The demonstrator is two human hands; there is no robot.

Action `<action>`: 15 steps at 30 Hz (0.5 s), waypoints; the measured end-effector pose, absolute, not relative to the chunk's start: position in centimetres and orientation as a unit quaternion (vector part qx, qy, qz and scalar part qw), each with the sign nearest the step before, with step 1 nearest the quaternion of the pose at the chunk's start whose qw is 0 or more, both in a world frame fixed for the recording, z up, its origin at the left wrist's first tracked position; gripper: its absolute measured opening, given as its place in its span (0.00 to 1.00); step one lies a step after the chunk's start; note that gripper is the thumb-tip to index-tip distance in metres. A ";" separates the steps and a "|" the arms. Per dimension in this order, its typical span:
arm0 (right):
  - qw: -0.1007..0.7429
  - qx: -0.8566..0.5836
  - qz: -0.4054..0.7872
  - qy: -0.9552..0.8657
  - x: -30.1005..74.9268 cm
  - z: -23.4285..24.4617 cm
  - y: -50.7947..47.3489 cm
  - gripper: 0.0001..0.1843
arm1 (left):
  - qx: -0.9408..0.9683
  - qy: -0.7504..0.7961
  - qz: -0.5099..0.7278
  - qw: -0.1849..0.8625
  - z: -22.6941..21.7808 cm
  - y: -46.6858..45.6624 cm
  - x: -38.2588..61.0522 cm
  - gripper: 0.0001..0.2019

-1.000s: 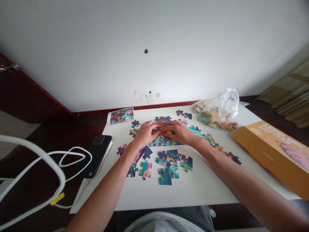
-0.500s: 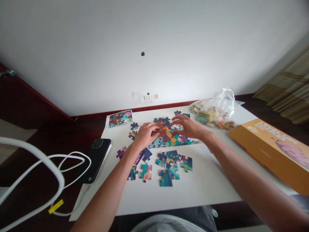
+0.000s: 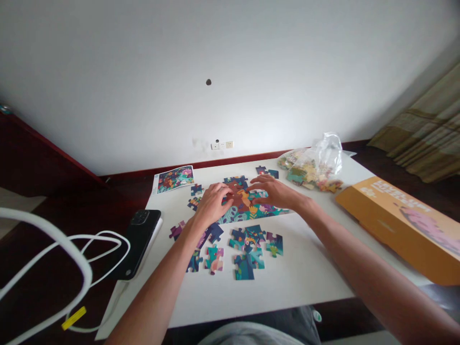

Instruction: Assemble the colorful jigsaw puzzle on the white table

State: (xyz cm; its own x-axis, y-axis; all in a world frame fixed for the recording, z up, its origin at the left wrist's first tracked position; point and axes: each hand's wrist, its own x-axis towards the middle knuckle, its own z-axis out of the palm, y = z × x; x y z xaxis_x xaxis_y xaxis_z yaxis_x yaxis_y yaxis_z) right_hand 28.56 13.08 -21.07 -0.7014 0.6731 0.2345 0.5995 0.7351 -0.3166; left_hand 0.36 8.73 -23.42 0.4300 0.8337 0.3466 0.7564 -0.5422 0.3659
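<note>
A partly joined jigsaw puzzle (image 3: 241, 200) with a brown bear lies on the white table between my hands. My left hand (image 3: 214, 202) rests at its left side, thumb and fingers apart, with no piece visible in it. Over the right part, my right hand (image 3: 273, 191) spreads its fingers on the pieces and holds nothing I can see. Nearer to me sit a joined cluster of blue-green pieces (image 3: 247, 244), a loose purple-and-green piece (image 3: 275, 245) and a pink-and-teal piece (image 3: 214, 259). My left forearm partly covers other pieces on the left.
A picture sheet (image 3: 174, 179) lies at the back left. Clear bags of pieces (image 3: 312, 167) stand at the back right, by an orange box (image 3: 398, 230). A black phone (image 3: 140, 239) and a white cable (image 3: 86, 268) are on the left. Two pieces (image 3: 266, 171) lie behind my right hand.
The whole view has shifted slightly, so things appear a little further left. Both hands stay at the puzzle in nearly the same pose; no piece has visibly moved.
</note>
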 end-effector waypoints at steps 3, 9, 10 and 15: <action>0.216 -0.396 0.077 -0.889 31.0 -19.8 13.9 0.19 | 0.845 0.464 0.252 0.088 -23.5 8.7 0.5 0.11; 0.252 -0.525 0.038 -0.812 34.9 -18.2 15.0 0.14 | 0.862 0.461 0.182 0.105 -24.3 8.4 0.9 0.23; 0.246 -0.532 0.041 -0.809 34.9 -18.3 15.0 0.13 | 0.862 0.468 0.164 0.107 -24.4 8.4 0.9 0.25; 0.192 -0.537 0.081 -0.817 33.6 -19.2 14.7 0.13 | 0.859 0.479 0.125 0.128 -24.8 8.5 1.0 0.31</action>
State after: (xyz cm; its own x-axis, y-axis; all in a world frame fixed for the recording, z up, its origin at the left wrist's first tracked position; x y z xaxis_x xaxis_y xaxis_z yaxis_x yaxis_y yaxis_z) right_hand 33.55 14.70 -19.19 -0.3492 0.9091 0.2272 0.8473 0.4098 -0.3378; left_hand 1.02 8.47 -24.81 0.5099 0.8553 0.0921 0.7916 -0.5084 0.3388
